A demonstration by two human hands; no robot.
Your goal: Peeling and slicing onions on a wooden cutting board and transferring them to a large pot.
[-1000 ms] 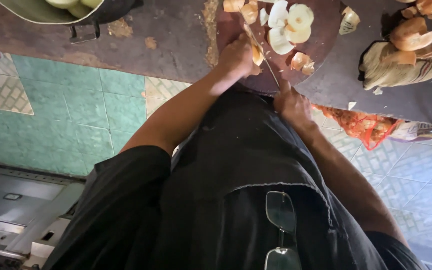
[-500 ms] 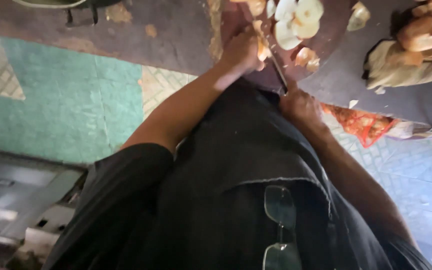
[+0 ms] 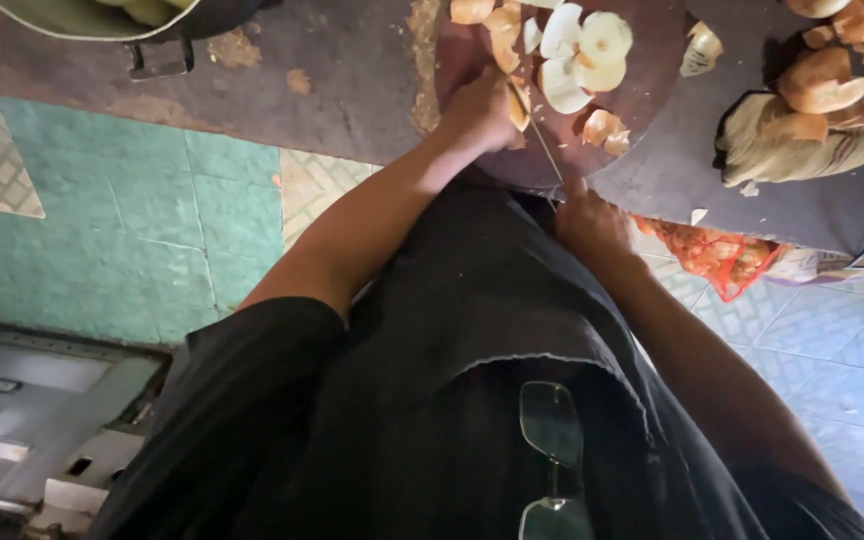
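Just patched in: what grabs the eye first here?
The pale peeled onions heaped on the round board at top centre. Just below them the left hand pins an onion piece while the right hand holds a knife to it. Unpeeled onions sit top right, and glasses hang from the dark shirt.
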